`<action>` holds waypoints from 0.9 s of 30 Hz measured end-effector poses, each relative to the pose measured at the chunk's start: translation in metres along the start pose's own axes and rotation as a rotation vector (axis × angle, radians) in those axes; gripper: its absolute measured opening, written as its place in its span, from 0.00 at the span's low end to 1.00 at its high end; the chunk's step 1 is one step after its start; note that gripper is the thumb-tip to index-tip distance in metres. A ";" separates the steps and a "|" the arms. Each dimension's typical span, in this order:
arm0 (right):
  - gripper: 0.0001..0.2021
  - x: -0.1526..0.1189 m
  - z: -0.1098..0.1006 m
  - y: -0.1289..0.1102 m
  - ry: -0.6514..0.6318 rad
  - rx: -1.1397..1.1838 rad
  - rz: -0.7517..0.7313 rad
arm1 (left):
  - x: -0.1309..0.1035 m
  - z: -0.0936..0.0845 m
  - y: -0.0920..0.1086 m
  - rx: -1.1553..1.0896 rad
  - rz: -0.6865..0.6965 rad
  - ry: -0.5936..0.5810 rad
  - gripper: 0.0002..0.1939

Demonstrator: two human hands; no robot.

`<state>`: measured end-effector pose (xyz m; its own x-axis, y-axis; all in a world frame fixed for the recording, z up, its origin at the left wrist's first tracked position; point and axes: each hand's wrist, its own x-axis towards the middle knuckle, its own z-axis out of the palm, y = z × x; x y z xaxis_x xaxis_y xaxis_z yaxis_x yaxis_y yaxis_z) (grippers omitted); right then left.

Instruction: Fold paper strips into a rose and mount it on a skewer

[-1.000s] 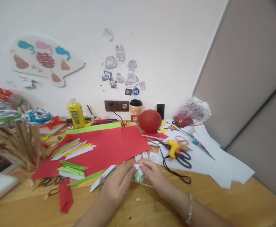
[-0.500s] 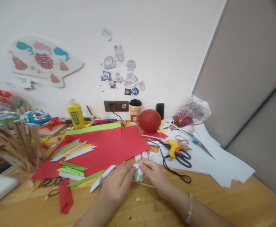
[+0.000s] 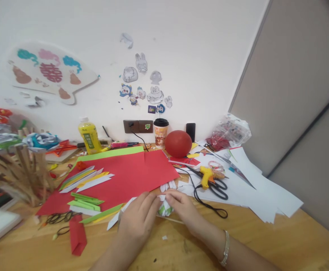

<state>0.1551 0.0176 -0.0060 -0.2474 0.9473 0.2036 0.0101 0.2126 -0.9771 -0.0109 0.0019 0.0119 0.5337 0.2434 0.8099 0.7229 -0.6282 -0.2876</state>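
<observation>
Left hand (image 3: pixel 138 215) and right hand (image 3: pixel 183 207) pinch the paper piece (image 3: pixel 165 209) between them, near the red sheet (image 3: pixel 130 171); light, even fingertip pressure should hold it without crushing.

Soft lt, sl. blur, top-R dk
</observation>
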 end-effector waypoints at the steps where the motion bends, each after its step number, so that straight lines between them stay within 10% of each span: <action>1: 0.19 0.000 0.000 0.000 -0.001 -0.003 -0.003 | -0.001 0.000 0.000 -0.001 0.001 -0.003 0.09; 18: 0.18 -0.001 0.001 -0.001 -0.001 -0.012 -0.025 | 0.001 0.001 0.002 -0.040 0.045 -0.074 0.11; 27: 0.19 -0.002 0.001 0.002 0.013 0.146 0.109 | 0.004 0.005 0.006 -0.529 -0.452 -0.242 0.09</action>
<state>0.1542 0.0159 -0.0083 -0.2404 0.9660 0.0956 -0.1043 0.0723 -0.9919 -0.0023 0.0031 0.0107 0.3600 0.6807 0.6380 0.6199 -0.6856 0.3818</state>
